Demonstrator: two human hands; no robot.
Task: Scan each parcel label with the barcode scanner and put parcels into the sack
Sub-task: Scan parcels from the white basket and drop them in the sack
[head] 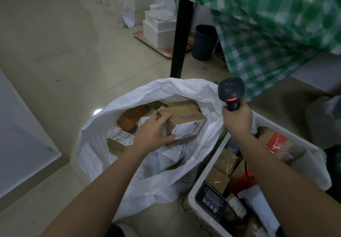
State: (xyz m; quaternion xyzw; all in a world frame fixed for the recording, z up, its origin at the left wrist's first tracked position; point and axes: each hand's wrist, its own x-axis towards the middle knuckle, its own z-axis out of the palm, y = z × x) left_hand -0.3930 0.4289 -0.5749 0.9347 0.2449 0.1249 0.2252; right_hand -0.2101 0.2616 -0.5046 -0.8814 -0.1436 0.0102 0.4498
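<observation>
A white sack (186,91) stands open on the floor with several cardboard parcels inside. My left hand (154,133) reaches into its mouth and grips a brown cardboard parcel (186,124) with a white label on its side, fingers over its top and thumb under its near edge. My right hand (238,119) is above the sack's right rim and holds a dark barcode scanner (231,91) upright by its handle, a red light glowing on it. To the right, a white bin (198,179) holds several more parcels, brown boxes and padded bags.
A black table leg (180,35) rises just behind the sack, under a green checked tablecloth (267,24). A dark waste bucket (203,42) stands behind it. White boxes (158,28) are stacked at the back. A pale cabinet edge (24,144) lies at left.
</observation>
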